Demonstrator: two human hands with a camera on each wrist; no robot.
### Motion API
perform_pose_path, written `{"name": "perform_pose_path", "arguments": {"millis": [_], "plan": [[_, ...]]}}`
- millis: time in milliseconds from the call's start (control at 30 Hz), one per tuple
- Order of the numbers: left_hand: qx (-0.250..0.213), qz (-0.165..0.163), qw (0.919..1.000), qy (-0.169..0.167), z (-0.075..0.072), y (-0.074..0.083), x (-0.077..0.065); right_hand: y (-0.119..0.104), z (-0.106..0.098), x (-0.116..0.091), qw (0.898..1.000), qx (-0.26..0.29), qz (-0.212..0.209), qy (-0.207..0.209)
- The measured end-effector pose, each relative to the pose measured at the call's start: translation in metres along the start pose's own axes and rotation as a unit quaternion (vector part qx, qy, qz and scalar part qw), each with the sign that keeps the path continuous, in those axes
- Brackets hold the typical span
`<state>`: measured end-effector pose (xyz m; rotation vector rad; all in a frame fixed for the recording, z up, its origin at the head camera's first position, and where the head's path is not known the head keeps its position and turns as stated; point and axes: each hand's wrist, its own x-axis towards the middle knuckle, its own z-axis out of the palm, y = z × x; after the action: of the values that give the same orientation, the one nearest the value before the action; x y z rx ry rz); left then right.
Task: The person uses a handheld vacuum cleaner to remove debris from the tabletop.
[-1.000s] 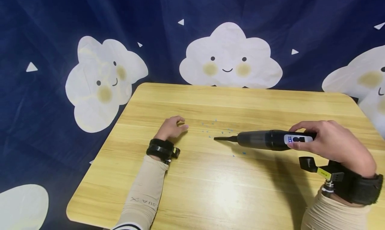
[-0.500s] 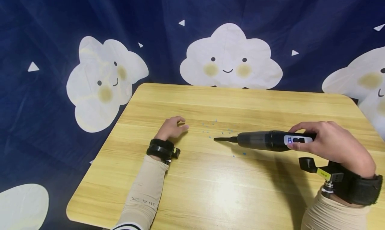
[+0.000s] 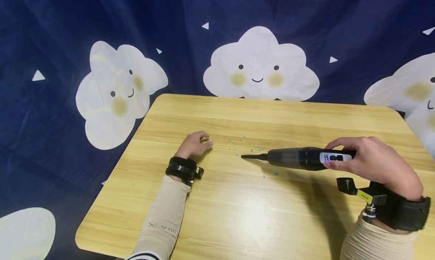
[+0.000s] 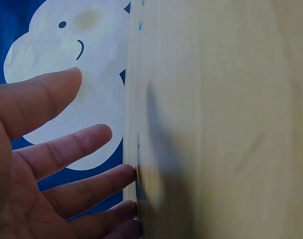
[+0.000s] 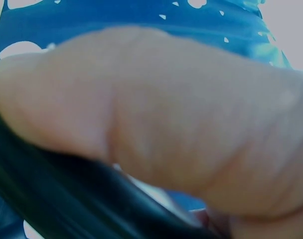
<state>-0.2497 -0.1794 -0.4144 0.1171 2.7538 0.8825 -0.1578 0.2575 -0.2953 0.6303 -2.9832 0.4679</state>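
Observation:
My right hand [image 3: 377,162] grips a black handheld vacuum cleaner [image 3: 289,158] by its handle, the thumb lying by the lit display and buttons. Its narrow nozzle [image 3: 253,157] points left, low over the table near scattered blue bits [image 3: 252,150]. In the right wrist view the thumb [image 5: 131,94] fills much of the picture, above the dark body of the vacuum. My left hand [image 3: 193,144] rests on its side on the table, left of the bits, with nothing in it. Its fingers [image 4: 86,191] spread loosely in the left wrist view.
The light wooden table [image 3: 217,214] has rounded corners. More blue bits [image 3: 276,173] lie in front of the vacuum. A dark blue curtain with smiling clouds [image 3: 259,63] hangs right behind the table's far edge and along its left side.
My right hand and the vacuum cleaner have shifted very slightly to the left. The left hand stays in place.

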Motion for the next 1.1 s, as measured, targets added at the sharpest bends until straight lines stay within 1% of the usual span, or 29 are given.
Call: {"name": "perform_pose_path", "arguments": {"millis": [433,700,967,1100], "plan": [[-0.006,-0.001,1.0,0.005,0.0,0.0012,-0.0011,-0.0015,0.0007,0.0027,1.0,0.009,-0.014,-0.003],[-0.004,-0.005,1.0,0.004,0.001,0.0004,0.0009,-0.0036,0.0015,0.0053,1.0,0.01,-0.006,-0.008],[-0.003,-0.007,1.0,0.002,0.0014,-0.0006,0.0023,-0.003,0.0023,0.0065,1.0,0.014,0.003,-0.025],[-0.004,-0.007,1.0,0.001,0.0015,-0.0013,0.0022,-0.0028,0.003,0.0065,1.0,0.015,-0.001,-0.021]]}}
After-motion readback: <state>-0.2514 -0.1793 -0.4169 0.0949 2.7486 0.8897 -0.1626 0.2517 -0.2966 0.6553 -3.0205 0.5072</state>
